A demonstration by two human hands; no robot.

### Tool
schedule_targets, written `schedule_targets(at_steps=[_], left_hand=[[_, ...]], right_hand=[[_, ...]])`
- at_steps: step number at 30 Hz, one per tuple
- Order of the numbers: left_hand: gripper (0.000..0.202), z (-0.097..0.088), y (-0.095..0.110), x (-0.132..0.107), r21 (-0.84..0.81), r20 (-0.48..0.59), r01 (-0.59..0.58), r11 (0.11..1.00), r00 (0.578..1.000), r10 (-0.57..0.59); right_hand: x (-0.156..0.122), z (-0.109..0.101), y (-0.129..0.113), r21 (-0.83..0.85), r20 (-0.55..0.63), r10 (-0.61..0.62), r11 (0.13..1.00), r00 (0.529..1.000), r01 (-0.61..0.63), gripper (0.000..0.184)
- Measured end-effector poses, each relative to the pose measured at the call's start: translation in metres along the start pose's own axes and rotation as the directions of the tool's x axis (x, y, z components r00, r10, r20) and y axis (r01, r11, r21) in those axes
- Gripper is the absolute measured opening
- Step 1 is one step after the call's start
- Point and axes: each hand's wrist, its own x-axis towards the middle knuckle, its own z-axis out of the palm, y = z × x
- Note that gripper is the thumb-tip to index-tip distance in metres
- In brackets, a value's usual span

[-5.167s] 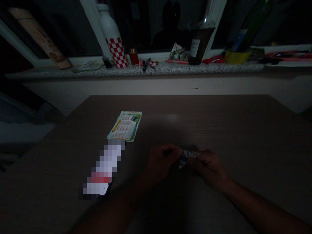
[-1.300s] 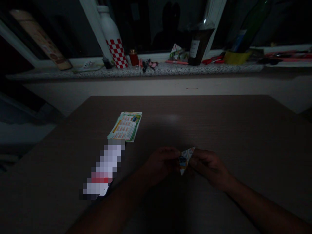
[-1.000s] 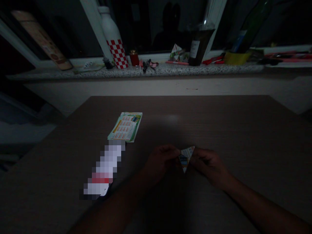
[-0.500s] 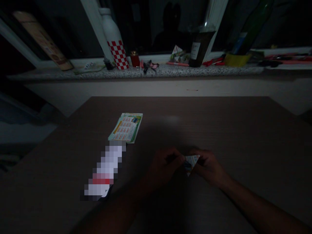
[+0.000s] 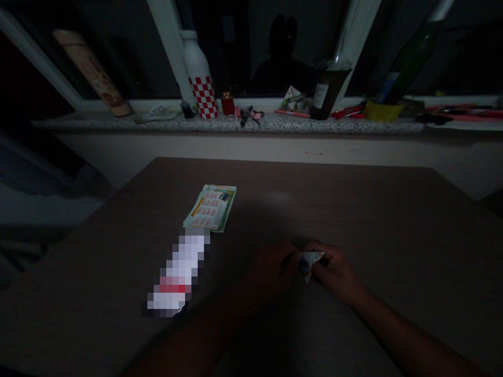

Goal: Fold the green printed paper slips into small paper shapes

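Note:
A small folded paper triangle (image 5: 312,258), printed in white, blue and orange, is held just above the dim table (image 5: 373,209), its point toward me. My right hand (image 5: 334,269) is closed on its right side, the thumb lying across the front. At its left corner my left hand (image 5: 277,267) pinches the paper between thumb and fingers; deep shadow hides part of these fingers. To the left lies a stack of printed calendar cards (image 5: 212,208). Nearer to me, a phone-like object with a pixelated bright face (image 5: 178,272) touches or nearly touches the stack.
Along the stone windowsill (image 5: 267,124) stand a red-and-white checked bottle (image 5: 203,86), a dark cup with a label (image 5: 324,97), a small red jar (image 5: 227,103), a folded paper piece (image 5: 293,98), a tall cylinder (image 5: 94,73) and a green bottle (image 5: 408,57).
The camera view has shifted slightly, so the scene sits a little lower and to the right. My right thumb now covers more of the paper triangle, and my left fingers have closed in on its corner.

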Motion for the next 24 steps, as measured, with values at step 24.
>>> schedule_targets(at_steps=[24], left_hand=[[0.025, -0.009, -0.009, 0.008, -0.615, 0.075, 0.228, 0.755, 0.970, -0.231]], right_hand=[[0.007, 0.008, 0.009, 0.287, 0.000, 0.023, 0.958, 1.000, -0.022, 0.025]])
